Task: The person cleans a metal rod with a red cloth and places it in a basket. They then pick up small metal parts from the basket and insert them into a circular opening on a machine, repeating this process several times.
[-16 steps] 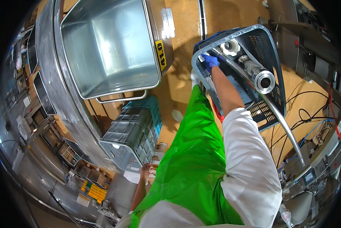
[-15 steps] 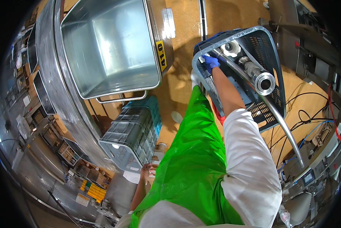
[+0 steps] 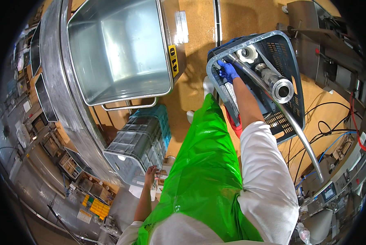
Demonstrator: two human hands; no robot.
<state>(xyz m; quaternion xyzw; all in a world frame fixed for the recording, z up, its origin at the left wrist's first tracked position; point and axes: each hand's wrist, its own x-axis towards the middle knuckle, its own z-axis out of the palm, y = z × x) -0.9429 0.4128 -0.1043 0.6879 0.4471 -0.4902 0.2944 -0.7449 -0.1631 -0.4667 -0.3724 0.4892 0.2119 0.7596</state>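
Observation:
My right hand (image 3: 228, 71), in a blue glove, reaches into a dark grey plastic crate (image 3: 293, 53) at the right. Its fingers are apart near the crate's left inner wall, and no object shows between them. Beside the hand, a long bent steel pipe (image 3: 291, 116) slants out over the crate's near side. A steel pipe fitting with a round open end (image 3: 282, 90) and a white knobbed ring (image 3: 247, 54) also lie in the crate. My bare left hand (image 3: 150, 175) hangs at the lower left, loosely open, by a stack of grey crates (image 3: 132, 149).
A large steel tub (image 3: 122, 53) stands at the far left, with a handle bar (image 3: 130, 107) on its near side. A turquoise crate (image 3: 160, 118) adjoins the grey stack. Black cables (image 3: 328, 126) trail at the right beside steel machinery (image 3: 326, 65). Something red (image 3: 234, 122) is beside the dark crate.
My right hand has shifted slightly right and nearer inside the crate, its fingers more spread. My left hand has moved a little up and left. The view has shifted slightly.

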